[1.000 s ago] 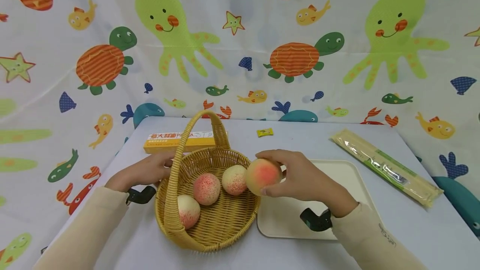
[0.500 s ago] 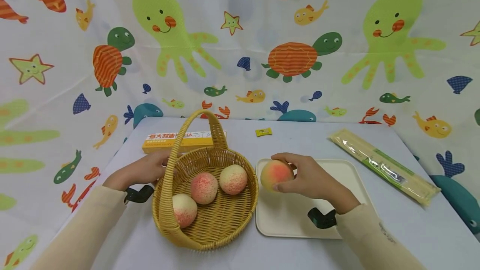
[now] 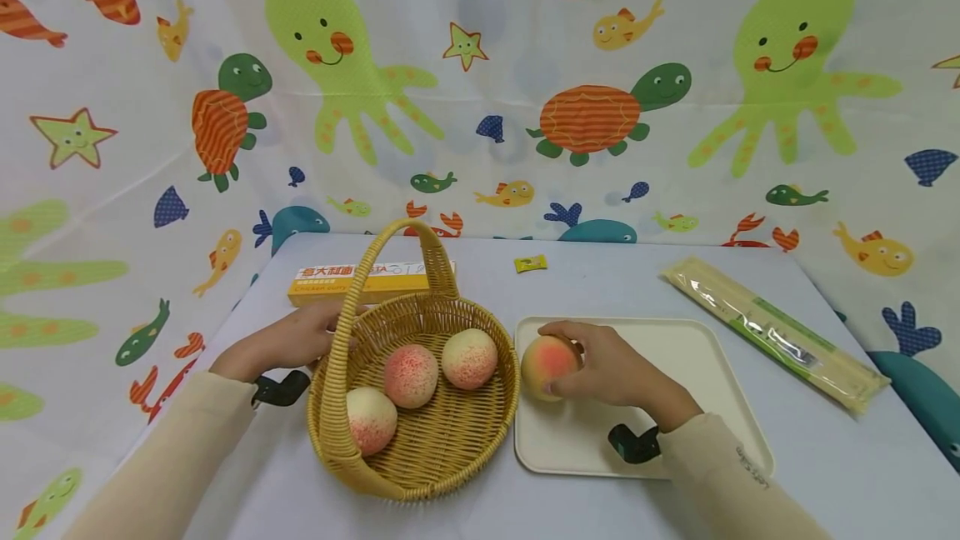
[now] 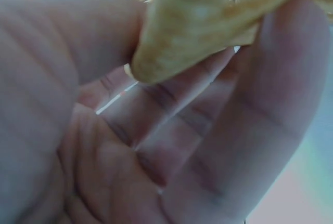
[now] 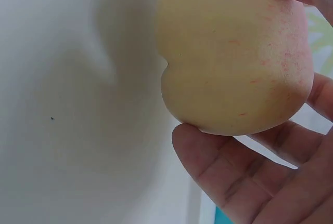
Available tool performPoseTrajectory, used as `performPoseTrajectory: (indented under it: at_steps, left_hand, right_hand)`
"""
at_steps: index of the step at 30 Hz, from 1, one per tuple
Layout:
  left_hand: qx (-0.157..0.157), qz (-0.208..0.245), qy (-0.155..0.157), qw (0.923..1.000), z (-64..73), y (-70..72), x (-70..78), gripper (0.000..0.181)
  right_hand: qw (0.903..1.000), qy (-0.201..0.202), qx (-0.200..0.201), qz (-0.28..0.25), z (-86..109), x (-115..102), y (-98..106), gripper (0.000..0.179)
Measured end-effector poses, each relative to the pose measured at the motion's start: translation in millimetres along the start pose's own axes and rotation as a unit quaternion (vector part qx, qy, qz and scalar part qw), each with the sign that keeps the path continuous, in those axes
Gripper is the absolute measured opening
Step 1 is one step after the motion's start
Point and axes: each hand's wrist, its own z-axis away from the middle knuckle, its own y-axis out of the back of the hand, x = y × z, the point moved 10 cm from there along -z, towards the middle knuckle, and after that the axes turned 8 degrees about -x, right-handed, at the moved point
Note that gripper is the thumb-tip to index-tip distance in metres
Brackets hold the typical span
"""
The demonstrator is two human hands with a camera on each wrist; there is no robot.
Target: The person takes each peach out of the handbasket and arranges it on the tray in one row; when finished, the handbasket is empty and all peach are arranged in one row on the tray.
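Observation:
My right hand (image 3: pixel 611 363) grips a yellow peach with a red blush (image 3: pixel 550 367) over the left part of a cream tray (image 3: pixel 675 457). In the right wrist view, fingers and thumb curve round the peach (image 5: pixel 234 63), close to the tray's surface; whether it touches is unclear. To the left stands a wicker basket (image 3: pixel 450 482) with a tall arched handle. Three speckled peaches lie inside it, one red (image 3: pixel 411 377), one at the right (image 3: pixel 469 359), one at the left (image 3: pixel 371 421). My left hand (image 3: pixel 292 338) holds the basket's left rim, pinching the wicker (image 4: pixel 208 31) between thumb and finger.
Behind the basket lies an orange and white pasta box (image 3: pixel 322 286). A small yellow packet (image 3: pixel 531 263) sits near the back edge. A long clear-wrapped pack (image 3: pixel 776 333) of pale sticks lies at the right. A sea-animal cloth (image 3: pixel 450 107) hangs behind.
My right hand has carried the peach from beside the basket's right rim rightward and then down to the tray. The left hand stays on the basket rim.

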Motion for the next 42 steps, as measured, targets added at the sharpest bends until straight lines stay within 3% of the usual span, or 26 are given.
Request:
performPoseTrajectory:
  at_steps: [19,31,42]
  left_hand:
    - [0.007,-0.001,-0.006,1.0,-0.9,0.4,-1.3,0.052]
    - [0.007,-0.001,-0.012,0.9999,-2.6,0.8,-1.4,0.051]
    - [0.017,-0.023,-0.019,0.9994,-0.1,1.6,0.9,0.056]
  right_hand:
    - [0.9991,-0.028,-0.031,-0.013,-9.8,5,-11,0.076]
    - [0.9993,-0.01,-0.031,-0.021,-11.8,6,-11,0.069]
    - [0.9968,-0.013,-0.042,-0.067,-9.9,6,-14,0.071]
